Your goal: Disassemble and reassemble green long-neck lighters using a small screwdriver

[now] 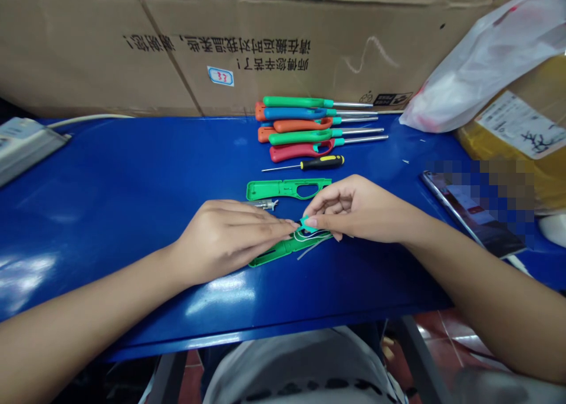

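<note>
Over the lower green lighter shell half point(283, 251) lies my left hand point(234, 230), its fingers pressed together and their tips at the small parts in the shell. The thumb is hidden beneath. My right hand point(349, 212) pinches a small teal trigger point(308, 225) between thumb and index finger, just above the same shell. Thin white wires point(302, 237) loop beside the trigger. Another green shell half point(274, 189) lies just beyond my hands, inner side up. Between the halves is a clear lighter fuel tank point(265, 204) with a metal end, partly covered by my left hand.
A black-and-yellow screwdriver point(322, 163) lies beyond the shells, then a row of several assembled lighters point(305, 125). A large cardboard box point(177, 50) closes off the back. At right are a phone point(469, 212), a plastic bag point(477, 62) and a taped parcel point(508, 162).
</note>
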Demonstrator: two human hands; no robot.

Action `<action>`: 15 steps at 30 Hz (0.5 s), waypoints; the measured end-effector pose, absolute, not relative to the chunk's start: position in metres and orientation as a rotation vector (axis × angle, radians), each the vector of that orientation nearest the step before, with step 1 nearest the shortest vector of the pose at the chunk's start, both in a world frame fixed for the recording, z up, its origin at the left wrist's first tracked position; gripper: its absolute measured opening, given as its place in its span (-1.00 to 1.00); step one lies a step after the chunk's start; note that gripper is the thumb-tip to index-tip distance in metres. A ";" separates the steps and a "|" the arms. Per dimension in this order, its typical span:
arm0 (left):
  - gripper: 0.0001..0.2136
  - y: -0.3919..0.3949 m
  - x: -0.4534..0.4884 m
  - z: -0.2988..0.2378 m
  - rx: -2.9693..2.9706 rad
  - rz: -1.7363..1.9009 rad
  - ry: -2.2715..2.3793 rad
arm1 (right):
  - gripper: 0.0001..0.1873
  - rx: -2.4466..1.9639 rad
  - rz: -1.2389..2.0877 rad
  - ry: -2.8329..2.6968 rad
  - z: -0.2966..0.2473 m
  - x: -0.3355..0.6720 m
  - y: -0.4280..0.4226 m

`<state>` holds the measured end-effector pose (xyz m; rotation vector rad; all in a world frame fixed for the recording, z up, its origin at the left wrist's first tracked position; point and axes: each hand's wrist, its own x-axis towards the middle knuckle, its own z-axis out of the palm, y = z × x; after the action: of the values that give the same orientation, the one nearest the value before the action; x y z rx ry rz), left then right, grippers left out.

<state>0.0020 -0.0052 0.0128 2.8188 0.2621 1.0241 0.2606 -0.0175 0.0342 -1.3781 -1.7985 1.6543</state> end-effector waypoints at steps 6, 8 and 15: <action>-0.65 -0.008 0.005 0.010 2.847 0.895 0.289 | -0.73 -1.442 1.650 -1.796 0.036 0.260 -0.017; -0.60 -0.009 0.005 0.009 2.834 0.867 0.309 | -0.74 -1.447 1.641 -1.809 0.036 0.260 -0.018; -0.52 -0.009 0.003 0.009 2.790 0.759 0.316 | -0.75 -1.440 1.638 -1.786 0.034 0.264 -0.016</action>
<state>0.0032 -0.0090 0.0094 2.7895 0.3158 0.7587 0.2637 -0.0164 0.0343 -1.4405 -1.7863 1.6376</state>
